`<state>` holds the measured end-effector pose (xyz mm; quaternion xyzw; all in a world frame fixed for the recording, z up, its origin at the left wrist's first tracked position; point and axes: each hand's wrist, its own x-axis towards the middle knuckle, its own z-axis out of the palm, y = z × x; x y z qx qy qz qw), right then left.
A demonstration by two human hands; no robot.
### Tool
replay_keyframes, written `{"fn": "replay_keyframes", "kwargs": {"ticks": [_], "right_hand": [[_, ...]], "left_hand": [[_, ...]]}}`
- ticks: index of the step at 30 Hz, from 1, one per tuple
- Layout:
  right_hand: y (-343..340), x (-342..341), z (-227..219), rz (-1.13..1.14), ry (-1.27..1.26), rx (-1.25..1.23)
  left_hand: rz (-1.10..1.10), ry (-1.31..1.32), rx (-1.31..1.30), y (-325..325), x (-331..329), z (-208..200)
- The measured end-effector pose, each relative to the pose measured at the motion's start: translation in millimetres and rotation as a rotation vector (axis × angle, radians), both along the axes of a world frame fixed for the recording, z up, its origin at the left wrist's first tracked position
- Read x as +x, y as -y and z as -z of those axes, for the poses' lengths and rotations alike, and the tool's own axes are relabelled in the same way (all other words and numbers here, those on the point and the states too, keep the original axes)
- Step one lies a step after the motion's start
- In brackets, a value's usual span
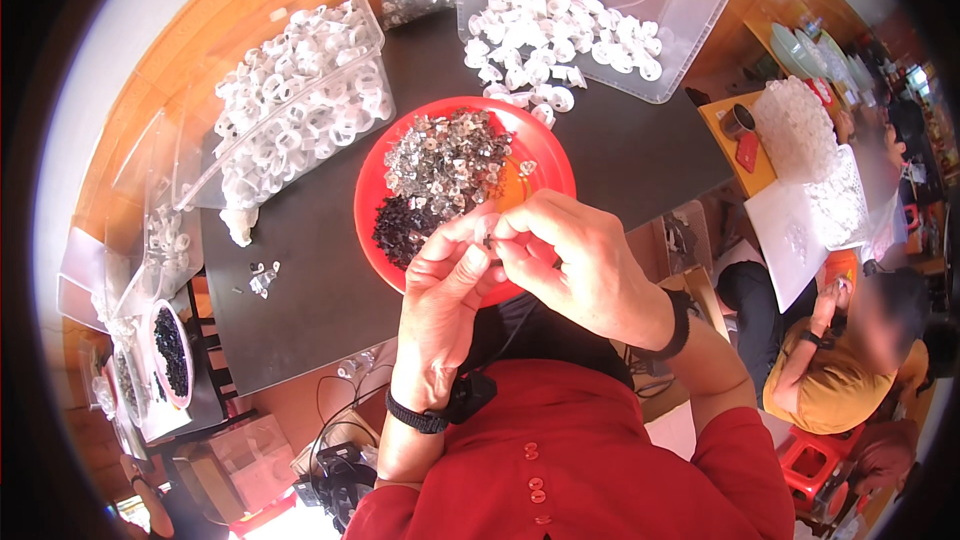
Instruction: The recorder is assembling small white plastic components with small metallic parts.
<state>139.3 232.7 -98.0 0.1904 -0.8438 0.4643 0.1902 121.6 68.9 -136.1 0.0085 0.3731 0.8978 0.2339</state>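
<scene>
Over the near edge of a red round tray (557,145), my left hand (440,285) and my right hand (575,250) meet fingertip to fingertip. Pinched in my left fingers is a small whitish plastic piece (487,227), largely covered by the fingers. My right hand is closed too, its thumb and forefinger touching a tiny dark part at that piece, too small to name. The tray holds a heap of small silvery metal clips (440,160) and, beside it on the left, a pile of small black parts (400,230).
Behind the tray, a clear bin (690,30) spills white plastic pieces (560,30) onto the dark table (290,310). Another clear bin (385,40) full of white rings stands left. A few loose parts (263,280) lie nearby. At right, a person in yellow (830,380) sits working.
</scene>
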Motion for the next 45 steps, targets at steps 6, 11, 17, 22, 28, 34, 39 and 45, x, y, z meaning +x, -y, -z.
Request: {"fn": "replay_keyframes", "kwargs": {"ticks": [6, 11, 17, 22, 28, 34, 39, 45], "right_hand": [[-2, 2, -8, -0.114, 0.119, -0.089], [4, 1, -9, -0.072, 0.071, -0.031], [-3, 8, -12, -0.129, 0.222, -0.034], [-13, 5, -21, -0.077, 0.357, -0.037], [-44, -30, -61, -0.239, 0.703, 0.344], [-9, -94, -96, -0.158, 0.290, -0.184], [44, -97, -97, -0.328, 0.192, -0.128], [10, -82, -54, -0.174, 0.393, -0.099]], "left_hand": [[-0.072, -0.139, -0.076, -4, 3, 3], [-0.113, -0.247, -0.107, -3, 3, 3], [0.034, -0.187, -0.090, 3, 9, -1], [0.126, -0.230, -0.010, -6, 8, 0], [0.038, -0.240, -0.055, -4, 8, 1], [-0.048, -0.164, -0.003, -5, 1, 17], [-0.070, -0.161, 0.041, -3, 3, 19], [-0.034, -0.137, 0.065, 0, 6, 16]]}}
